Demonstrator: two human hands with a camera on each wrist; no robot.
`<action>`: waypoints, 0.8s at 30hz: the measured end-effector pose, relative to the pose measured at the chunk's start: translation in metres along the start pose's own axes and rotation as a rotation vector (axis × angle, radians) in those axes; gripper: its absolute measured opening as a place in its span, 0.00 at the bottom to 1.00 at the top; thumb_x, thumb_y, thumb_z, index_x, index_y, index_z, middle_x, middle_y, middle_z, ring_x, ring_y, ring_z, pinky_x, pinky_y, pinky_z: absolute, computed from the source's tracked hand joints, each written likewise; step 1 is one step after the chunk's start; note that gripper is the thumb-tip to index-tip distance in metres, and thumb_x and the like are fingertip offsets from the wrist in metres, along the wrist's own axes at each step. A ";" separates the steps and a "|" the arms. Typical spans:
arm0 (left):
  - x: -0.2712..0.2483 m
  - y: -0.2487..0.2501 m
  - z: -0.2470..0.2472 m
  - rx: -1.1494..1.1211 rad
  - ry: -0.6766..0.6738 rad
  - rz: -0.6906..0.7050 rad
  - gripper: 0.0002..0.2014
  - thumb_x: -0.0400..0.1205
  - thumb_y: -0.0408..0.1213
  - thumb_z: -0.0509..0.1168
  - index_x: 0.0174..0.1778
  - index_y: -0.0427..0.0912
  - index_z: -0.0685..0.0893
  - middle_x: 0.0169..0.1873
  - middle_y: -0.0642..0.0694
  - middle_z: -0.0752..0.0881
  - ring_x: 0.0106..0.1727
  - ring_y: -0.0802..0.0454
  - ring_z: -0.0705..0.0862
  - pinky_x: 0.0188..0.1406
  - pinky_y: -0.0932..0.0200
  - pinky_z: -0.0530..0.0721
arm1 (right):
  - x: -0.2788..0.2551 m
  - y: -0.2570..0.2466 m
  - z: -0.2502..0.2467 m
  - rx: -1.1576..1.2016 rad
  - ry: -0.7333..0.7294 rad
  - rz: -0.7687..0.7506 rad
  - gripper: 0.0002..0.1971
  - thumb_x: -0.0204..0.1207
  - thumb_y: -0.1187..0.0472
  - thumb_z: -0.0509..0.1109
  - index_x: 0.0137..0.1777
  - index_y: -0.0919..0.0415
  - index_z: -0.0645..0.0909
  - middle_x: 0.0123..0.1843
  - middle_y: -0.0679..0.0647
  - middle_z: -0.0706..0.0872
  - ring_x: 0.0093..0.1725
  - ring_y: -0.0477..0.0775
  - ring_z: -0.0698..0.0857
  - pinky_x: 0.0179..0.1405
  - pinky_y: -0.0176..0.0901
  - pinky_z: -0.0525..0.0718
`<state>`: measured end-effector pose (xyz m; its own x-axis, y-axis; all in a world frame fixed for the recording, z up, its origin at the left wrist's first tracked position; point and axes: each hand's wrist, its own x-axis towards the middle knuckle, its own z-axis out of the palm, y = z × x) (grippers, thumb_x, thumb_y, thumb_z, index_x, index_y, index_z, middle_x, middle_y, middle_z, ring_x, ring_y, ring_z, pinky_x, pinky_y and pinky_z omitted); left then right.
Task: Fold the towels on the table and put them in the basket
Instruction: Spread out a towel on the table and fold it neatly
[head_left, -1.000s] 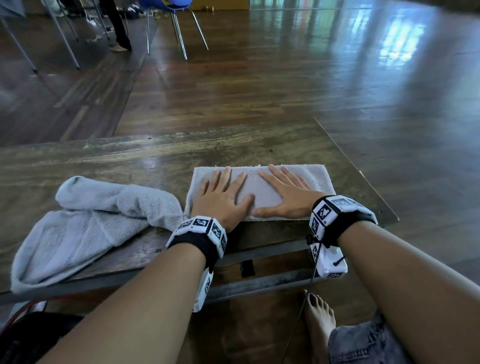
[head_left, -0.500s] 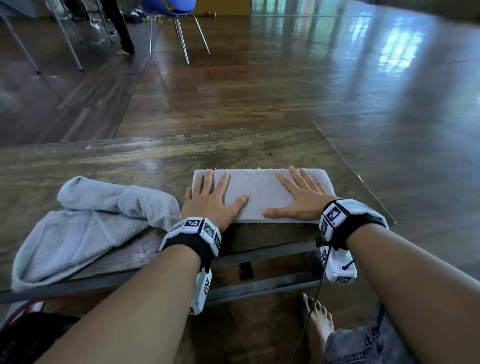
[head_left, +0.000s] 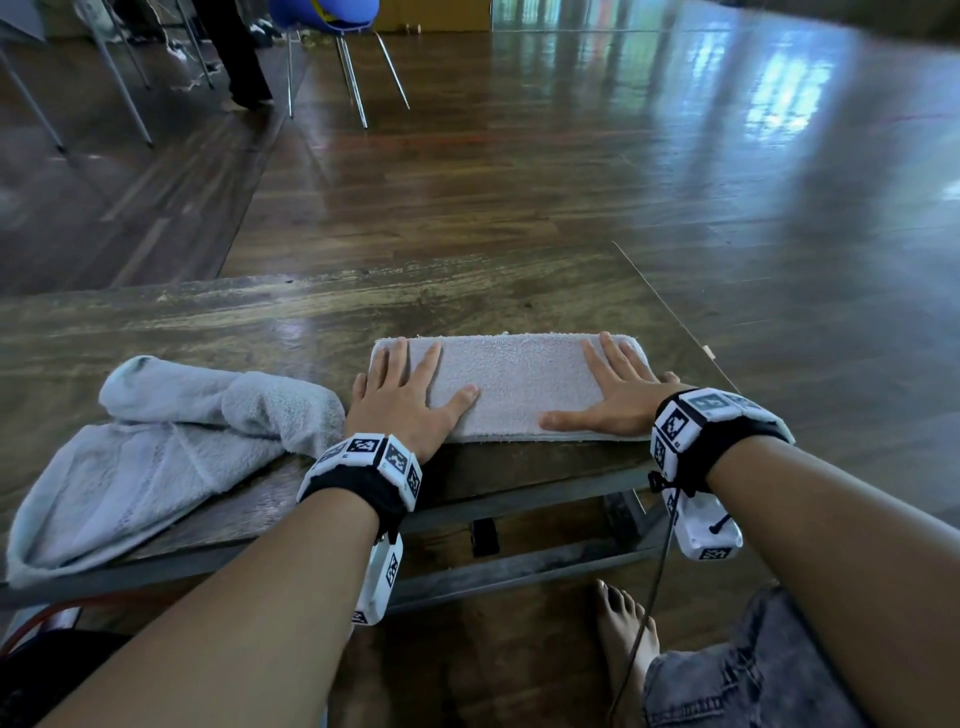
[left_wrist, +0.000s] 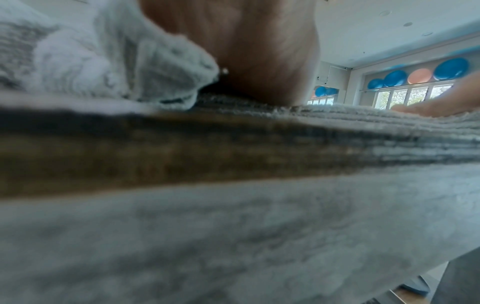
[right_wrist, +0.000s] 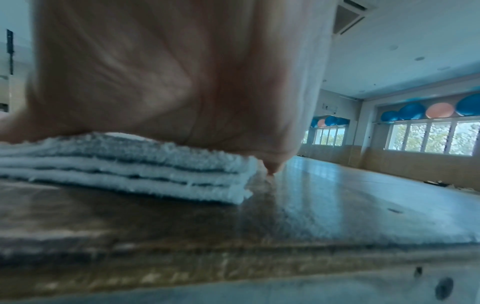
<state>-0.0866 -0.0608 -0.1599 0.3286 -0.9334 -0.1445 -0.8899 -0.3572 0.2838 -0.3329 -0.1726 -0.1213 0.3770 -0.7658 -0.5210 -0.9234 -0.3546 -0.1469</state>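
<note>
A folded light grey towel (head_left: 511, 387) lies as a flat rectangle near the front right of the wooden table (head_left: 311, 312). My left hand (head_left: 402, 397) presses flat on its left end, fingers straight. My right hand (head_left: 615, 395) presses flat on its right end. The right wrist view shows the folded towel (right_wrist: 135, 166) as several stacked layers under my palm. A second, crumpled pale towel (head_left: 156, 447) lies at the table's left, hanging over the front edge; in the left wrist view this crumpled towel (left_wrist: 103, 61) bunches beside my left hand. A basket is not clearly visible.
The table's right edge (head_left: 675, 317) runs close beside the folded towel. A dark object with a red rim (head_left: 47, 639) sits low at the bottom left. A blue chair (head_left: 332, 31) and metal legs stand on the wooden floor beyond. My bare foot (head_left: 623, 634) rests under the table.
Both hands slid apart along the folded towel, from near its middle out to its two ends, smoothing it flat. The crumpled towel has not moved.
</note>
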 end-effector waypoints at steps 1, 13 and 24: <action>0.000 0.000 0.000 0.001 0.003 0.000 0.44 0.73 0.80 0.38 0.85 0.65 0.42 0.87 0.53 0.37 0.87 0.50 0.35 0.86 0.42 0.40 | 0.000 0.002 -0.002 -0.023 -0.008 0.009 0.75 0.41 0.07 0.51 0.85 0.43 0.25 0.85 0.41 0.21 0.86 0.49 0.27 0.82 0.78 0.37; -0.002 0.008 0.000 0.058 0.039 -0.100 0.46 0.73 0.80 0.39 0.86 0.63 0.45 0.87 0.50 0.42 0.87 0.47 0.38 0.85 0.36 0.41 | -0.012 -0.031 -0.024 -0.049 0.331 -0.307 0.25 0.78 0.39 0.70 0.74 0.39 0.76 0.68 0.51 0.80 0.71 0.54 0.75 0.73 0.54 0.73; -0.004 0.047 -0.038 0.190 0.042 -0.188 0.25 0.73 0.64 0.56 0.41 0.45 0.84 0.56 0.40 0.86 0.53 0.37 0.82 0.65 0.38 0.75 | -0.015 -0.038 -0.022 0.040 0.299 -0.289 0.24 0.83 0.50 0.66 0.78 0.52 0.74 0.74 0.58 0.78 0.72 0.60 0.78 0.73 0.55 0.75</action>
<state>-0.1177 -0.0754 -0.1095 0.5027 -0.8534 -0.1377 -0.8542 -0.5149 0.0725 -0.3023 -0.1597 -0.0891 0.6199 -0.7620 -0.1872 -0.7764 -0.5612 -0.2868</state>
